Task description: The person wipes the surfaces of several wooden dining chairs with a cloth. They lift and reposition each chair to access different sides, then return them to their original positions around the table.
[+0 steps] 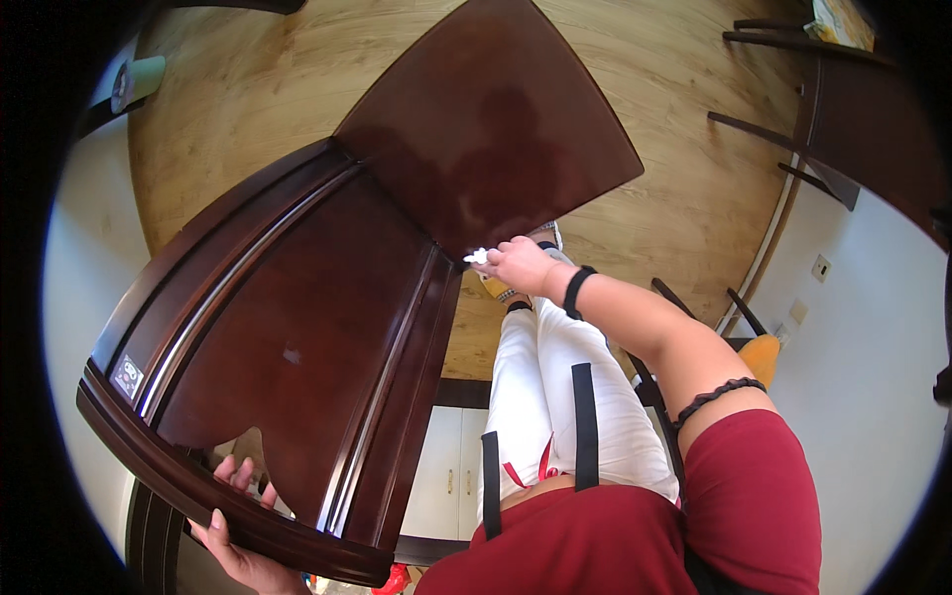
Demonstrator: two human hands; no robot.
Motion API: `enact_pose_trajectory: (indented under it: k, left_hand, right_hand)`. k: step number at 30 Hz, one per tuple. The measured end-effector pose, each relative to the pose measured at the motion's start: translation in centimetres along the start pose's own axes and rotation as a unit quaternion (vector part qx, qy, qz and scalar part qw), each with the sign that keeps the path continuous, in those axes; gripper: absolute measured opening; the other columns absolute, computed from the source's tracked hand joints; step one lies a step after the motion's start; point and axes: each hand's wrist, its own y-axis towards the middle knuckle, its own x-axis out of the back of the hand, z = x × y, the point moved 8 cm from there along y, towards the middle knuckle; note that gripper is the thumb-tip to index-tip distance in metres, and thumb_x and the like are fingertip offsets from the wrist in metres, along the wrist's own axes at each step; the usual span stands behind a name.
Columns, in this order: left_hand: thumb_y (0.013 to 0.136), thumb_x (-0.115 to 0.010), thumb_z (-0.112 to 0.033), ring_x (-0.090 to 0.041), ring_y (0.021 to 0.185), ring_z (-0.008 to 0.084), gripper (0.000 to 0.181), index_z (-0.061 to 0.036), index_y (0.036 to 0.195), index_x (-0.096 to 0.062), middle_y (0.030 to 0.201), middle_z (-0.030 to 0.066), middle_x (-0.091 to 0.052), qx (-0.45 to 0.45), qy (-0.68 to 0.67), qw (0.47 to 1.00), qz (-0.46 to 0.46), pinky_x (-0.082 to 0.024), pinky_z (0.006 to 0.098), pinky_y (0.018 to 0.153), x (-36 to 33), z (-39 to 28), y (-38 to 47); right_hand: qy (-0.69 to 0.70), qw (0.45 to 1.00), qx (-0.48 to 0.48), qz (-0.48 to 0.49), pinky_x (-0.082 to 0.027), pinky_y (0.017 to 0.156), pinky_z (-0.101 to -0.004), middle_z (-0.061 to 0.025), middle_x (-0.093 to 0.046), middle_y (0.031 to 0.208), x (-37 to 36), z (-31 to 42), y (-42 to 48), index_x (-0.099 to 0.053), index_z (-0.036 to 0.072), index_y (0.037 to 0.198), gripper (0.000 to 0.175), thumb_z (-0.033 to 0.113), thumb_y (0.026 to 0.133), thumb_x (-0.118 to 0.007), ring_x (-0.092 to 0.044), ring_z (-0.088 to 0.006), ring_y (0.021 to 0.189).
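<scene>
A dark glossy wooden chair stands before me, its tall backrest (290, 297) leaning toward me and its seat (506, 126) beyond. My left hand (238, 543) grips the backrest's top rail (297, 535), fingers reaching through the cut-out and thumb on the near side. My right hand (520, 265) pinches a small crumpled white piece (476, 256), perhaps tissue or cloth, at the corner where seat and backrest meet. Most of that piece is hidden by my fingers. A pale smudge (291, 356) shows on the back panel, and a sticker (128, 376) is on the left slat.
Wood-look flooring (669, 149) surrounds the chair. A dark table (877, 134) stands at the right, near a white wall (863, 387) with a socket (821, 268). Below are white cabinet doors (446, 476). A pale green bin (141, 80) is at the upper left.
</scene>
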Motion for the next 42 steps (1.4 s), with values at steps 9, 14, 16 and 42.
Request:
enact_pose_trajectory:
  k: [9, 14, 16, 42]
  left_hand:
    - [0.105, -0.044, -0.033, -0.061, 0.132, 0.0304, 0.058, -0.0021, 0.154, -0.038, 0.146, 0.0234, -0.057, -0.02, 0.016, 1.0, -0.003, -0.064, 0.0366, 0.087, -0.8, -0.1, -0.5]
    - [0.106, -0.042, -0.035, -0.06, 0.134, 0.029, 0.058, 0.0029, 0.15, -0.044, 0.147, 0.0217, -0.057, -0.003, -0.004, 1.0, -0.008, -0.065, 0.0355, 0.087, -0.3, 0.4, -0.3]
    - [0.106, -0.042, -0.036, -0.059, 0.135, 0.0289, 0.059, 0.0042, 0.149, -0.046, 0.148, 0.0208, -0.057, 0.013, -0.021, 1.0, 0.015, -0.065, 0.0352, 0.088, -0.5, 0.5, 0.1]
    - [0.106, -0.043, -0.037, -0.059, 0.134, 0.0279, 0.059, 0.0029, 0.149, -0.043, 0.147, 0.0196, -0.057, 0.001, 0.005, 1.0, 0.004, -0.063, 0.0392, 0.091, -0.2, 0.3, -0.1]
  right_hand:
    - [-0.039, 0.793, -0.499, -0.348, -0.057, 0.069, -0.0478, -0.0138, -0.063, 0.099, 9.9, -19.0, -14.7, -0.054, 0.02, 0.153, 0.06, 0.004, 0.095, -0.059, -0.066, -0.0357, 0.082]
    - [0.041, 0.811, -0.413, -0.411, -0.058, 0.073, -0.0471, -0.0154, -0.066, 0.101, 4.5, -11.8, -8.6, -0.064, 0.015, 0.142, 0.055, 0.001, 0.089, -0.06, -0.067, -0.0363, 0.082]
    - [0.081, 0.864, -0.315, -0.385, -0.057, 0.068, -0.0443, -0.012, -0.068, 0.094, 1.7, -6.1, -4.9, -0.07, 0.012, 0.127, 0.041, 0.002, 0.089, -0.059, -0.068, -0.0327, 0.078]
    - [0.064, 0.965, -0.197, -0.159, -0.056, 0.066, -0.0374, -0.0042, -0.066, 0.091, -1.0, 2.3, 3.2, -0.053, 0.009, 0.151, 0.061, 0.007, 0.09, -0.06, -0.069, -0.022, 0.08]
